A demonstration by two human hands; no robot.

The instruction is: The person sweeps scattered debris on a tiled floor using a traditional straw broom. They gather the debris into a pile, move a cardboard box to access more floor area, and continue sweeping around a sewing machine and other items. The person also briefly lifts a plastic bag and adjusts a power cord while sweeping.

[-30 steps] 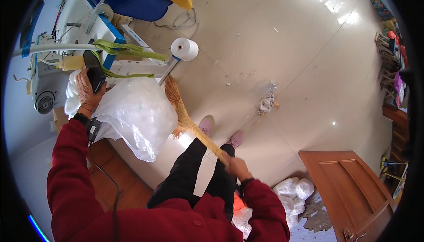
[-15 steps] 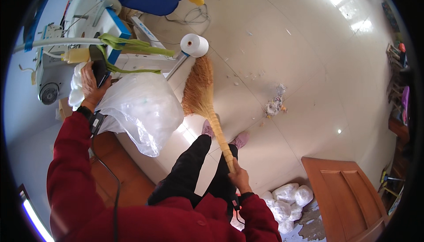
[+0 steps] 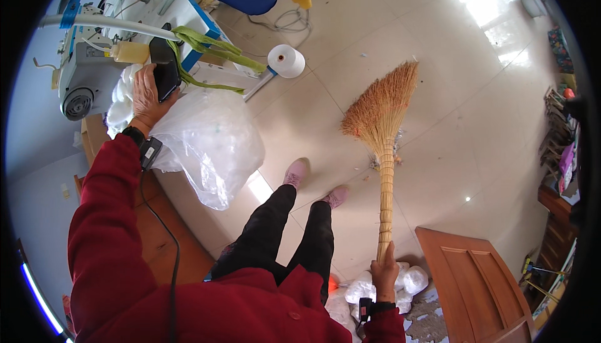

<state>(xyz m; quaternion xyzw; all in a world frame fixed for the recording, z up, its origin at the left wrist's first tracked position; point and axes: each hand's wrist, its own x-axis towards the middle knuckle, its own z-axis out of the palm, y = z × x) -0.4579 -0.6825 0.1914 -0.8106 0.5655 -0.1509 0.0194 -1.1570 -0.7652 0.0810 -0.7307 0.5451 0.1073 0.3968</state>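
A straw broom [image 3: 383,124] with a bound pale handle is gripped near the handle's end by my right hand [image 3: 385,275]. Its bristles fan out toward the far side, above the floor. A small heap of scraps [image 3: 397,149] lies partly hidden behind the broom. At the left, my left hand [image 3: 151,98] is closed on the edge of a flat black phone-like object [image 3: 164,70]. Next to that hand hangs a clear plastic bag [image 3: 216,145], and white bundled material [image 3: 122,102] sits on its other side. Green cloth strips [image 3: 216,51] hang just beyond.
A sewing machine [image 3: 94,80] and its white table [image 3: 147,5] stand at the left. A white thread cone [image 3: 287,61] is at the table's corner. Stuffed white bags [image 3: 413,279] and a brown wooden panel [image 3: 476,274] lie near right. Cable loops [image 3: 291,20] rest on the tiled floor.
My right hand has swung the broom to the right, from beside the thread cone to over the scraps. My left hand stays on the black object; the whole view has shifted slightly.
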